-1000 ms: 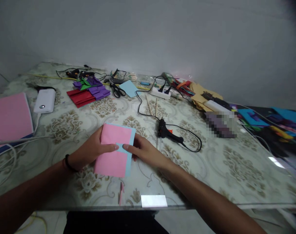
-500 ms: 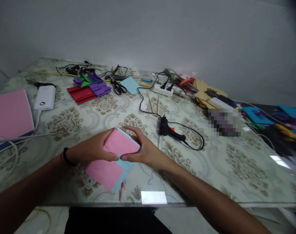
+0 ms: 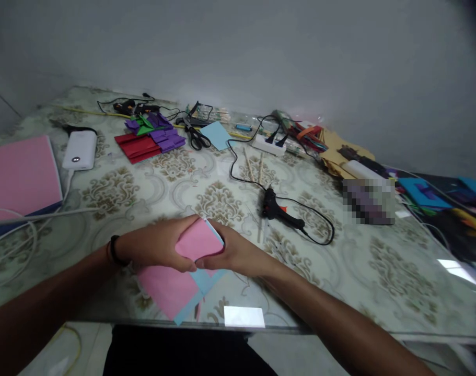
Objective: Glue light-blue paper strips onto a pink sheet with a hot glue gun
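Observation:
Between my two hands is a folded piece of pink paper [image 3: 198, 241] with a pale blue edge showing. My left hand [image 3: 165, 245] grips its left side, thumb pressed on the near edge. From the right, my right hand [image 3: 230, 250] closes on the same paper, its thumb almost meeting the other; its far fingers are hidden behind the paper. Beneath the hands lies a pink and light blue sheet [image 3: 169, 292] on the table, partly covered by them. A thin pink strip [image 3: 199, 309] rests beside that sheet near the table's front edge.
A black glue gun [image 3: 280, 211] with a looped cord lies right of my hands. Farther back are scissors [image 3: 196, 137], red folded paper [image 3: 138, 147], a light blue sheet [image 3: 217, 136] and a power strip [image 3: 269, 144]. To the left are a white power bank [image 3: 80, 150] and pink sheets [image 3: 22, 175].
Both hands have come slightly nearer the table's front edge with the folded paper, and my right hand's fingers have moved from raised to behind it. The view has shifted a little.

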